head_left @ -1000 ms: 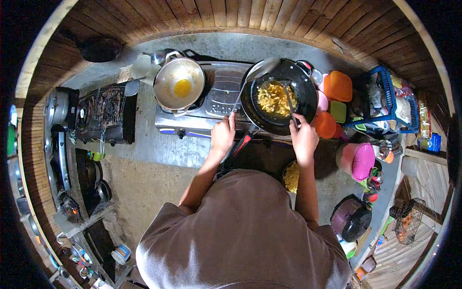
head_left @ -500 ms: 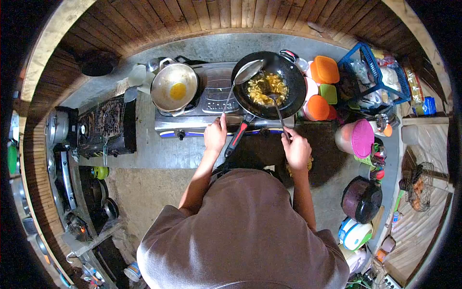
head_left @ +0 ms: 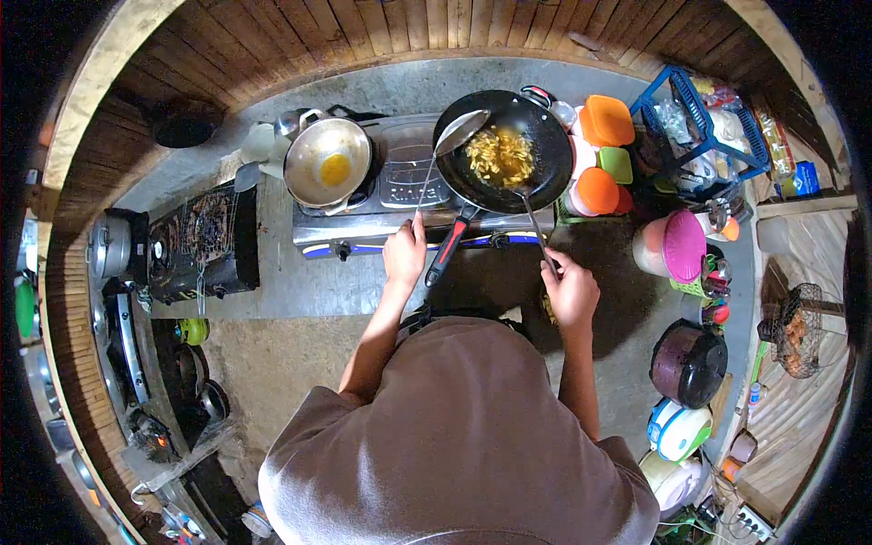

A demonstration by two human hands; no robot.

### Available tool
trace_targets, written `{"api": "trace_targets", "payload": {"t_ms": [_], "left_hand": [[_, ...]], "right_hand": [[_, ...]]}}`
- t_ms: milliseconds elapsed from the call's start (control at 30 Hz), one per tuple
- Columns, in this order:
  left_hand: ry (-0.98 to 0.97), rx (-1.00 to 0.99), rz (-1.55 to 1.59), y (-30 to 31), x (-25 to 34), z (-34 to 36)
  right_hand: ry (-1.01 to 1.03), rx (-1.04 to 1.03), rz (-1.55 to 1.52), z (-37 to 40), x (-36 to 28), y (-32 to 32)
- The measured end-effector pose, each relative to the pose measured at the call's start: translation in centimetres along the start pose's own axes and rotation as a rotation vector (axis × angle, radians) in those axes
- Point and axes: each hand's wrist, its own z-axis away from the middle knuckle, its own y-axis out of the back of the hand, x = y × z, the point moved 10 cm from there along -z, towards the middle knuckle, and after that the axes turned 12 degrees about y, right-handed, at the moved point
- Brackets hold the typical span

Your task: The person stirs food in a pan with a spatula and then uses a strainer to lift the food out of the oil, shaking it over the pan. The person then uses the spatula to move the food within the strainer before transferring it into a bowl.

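Observation:
My left hand [head_left: 404, 256] is closed round the thin handle of a metal skimmer [head_left: 461, 132], whose broad shallow head overlaps the left rim of the black wok [head_left: 549, 173]. Closed on the dark grip of a metal spatula [head_left: 536, 225], my right hand [head_left: 572, 289] stays in front of the wok, and the spatula's tip reaches its near inside edge. Small golden-brown pieces [head_left: 500, 156] lie in shiny oil in the wok. The wok's black and red handle [head_left: 448, 250] points toward me between my hands, with neither hand on it.
The wok sits on the right of a two-burner gas stove [head_left: 413, 173]. A light metal pan [head_left: 300, 168] with yellow liquid stands on the left burner. Orange-lidded containers [head_left: 597, 191] and a blue basket [head_left: 677, 136] crowd the right; a second dark stove [head_left: 204, 241] is at left.
My right hand has drawn the spatula back toward me and slightly right, from among the pieces to the wok's near edge. The skimmer has shifted slightly up and left.

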Motion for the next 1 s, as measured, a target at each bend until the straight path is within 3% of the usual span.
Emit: {"api": "trace_targets", "payload": {"t_ms": [467, 1000], "left_hand": [[-0.004, 0.053, -0.037, 0.5, 2.1, -2.6], [0.097, -0.011, 0.003, -0.9, 1.8, -3.5]], "right_hand": [[0.064, -0.091, 0.01, -2.9, -2.5, -2.9], [0.132, -0.032, 0.071, -15.6, -0.2, -4.5]]}}
